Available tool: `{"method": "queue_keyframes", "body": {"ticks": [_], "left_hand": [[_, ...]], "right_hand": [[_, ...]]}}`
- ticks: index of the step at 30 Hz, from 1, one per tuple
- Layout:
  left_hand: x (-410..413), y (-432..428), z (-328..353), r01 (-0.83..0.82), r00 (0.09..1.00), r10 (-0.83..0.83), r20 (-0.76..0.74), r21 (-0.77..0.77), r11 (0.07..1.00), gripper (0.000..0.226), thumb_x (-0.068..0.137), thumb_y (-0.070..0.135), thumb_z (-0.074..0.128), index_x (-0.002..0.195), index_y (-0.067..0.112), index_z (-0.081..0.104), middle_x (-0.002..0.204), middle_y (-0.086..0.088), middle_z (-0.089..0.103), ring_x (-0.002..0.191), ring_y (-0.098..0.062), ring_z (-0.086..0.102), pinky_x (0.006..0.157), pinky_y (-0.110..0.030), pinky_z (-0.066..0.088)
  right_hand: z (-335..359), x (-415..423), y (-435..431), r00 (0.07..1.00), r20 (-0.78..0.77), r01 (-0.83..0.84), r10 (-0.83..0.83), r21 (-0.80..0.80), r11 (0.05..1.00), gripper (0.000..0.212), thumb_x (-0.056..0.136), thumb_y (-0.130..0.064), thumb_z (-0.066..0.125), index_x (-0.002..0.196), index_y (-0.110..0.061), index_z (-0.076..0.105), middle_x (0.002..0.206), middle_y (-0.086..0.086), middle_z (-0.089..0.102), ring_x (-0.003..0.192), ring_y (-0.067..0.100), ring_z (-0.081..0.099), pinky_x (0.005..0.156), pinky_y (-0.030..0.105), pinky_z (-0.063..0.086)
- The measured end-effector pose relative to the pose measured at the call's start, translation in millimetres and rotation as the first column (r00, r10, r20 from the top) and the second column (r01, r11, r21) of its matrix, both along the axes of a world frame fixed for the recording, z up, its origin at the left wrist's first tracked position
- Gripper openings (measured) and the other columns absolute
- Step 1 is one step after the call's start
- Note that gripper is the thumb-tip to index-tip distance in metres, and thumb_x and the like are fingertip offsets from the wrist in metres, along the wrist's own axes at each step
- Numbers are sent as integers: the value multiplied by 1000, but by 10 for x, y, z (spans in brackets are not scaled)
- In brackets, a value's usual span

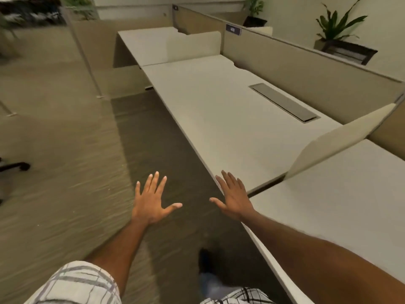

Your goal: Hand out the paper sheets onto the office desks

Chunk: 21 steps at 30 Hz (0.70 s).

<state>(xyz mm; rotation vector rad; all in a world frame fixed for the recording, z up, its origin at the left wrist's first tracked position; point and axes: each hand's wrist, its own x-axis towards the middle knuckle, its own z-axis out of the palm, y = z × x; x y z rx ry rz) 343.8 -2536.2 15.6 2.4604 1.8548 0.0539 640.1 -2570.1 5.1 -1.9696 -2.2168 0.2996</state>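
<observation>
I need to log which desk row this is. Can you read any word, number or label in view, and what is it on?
No text is legible.
Dark blue nameplate on the top edge of the partition: pale marks, too blurred to read.
Small dark tag at the partition's far end: too small to read.
Nothing else in view shows any lettering.

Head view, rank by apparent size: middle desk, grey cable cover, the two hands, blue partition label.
1. middle desk
2. left hand, right hand and grey cable cover: about alike; the hands are nearer the camera, so unranked
3. blue partition label: smallest, also farthest
</observation>
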Motion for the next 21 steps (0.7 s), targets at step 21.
{"method": "queue_keyframes", "body": {"ticks": [21], "left_hand": [[-1879, 3956, 315, -357, 925, 360, -118, 50, 933, 115, 68, 96, 6, 156, 23, 1, 164, -5, -6, 151, -24, -7, 115, -62, -4]], "right_hand": [[79, -1742, 5043, 953, 75, -292, 294, -35, 956, 83, 88, -75, 28, 155, -32, 5, 165, 0, -6, 151, 24, -9, 116, 60, -6]]}}
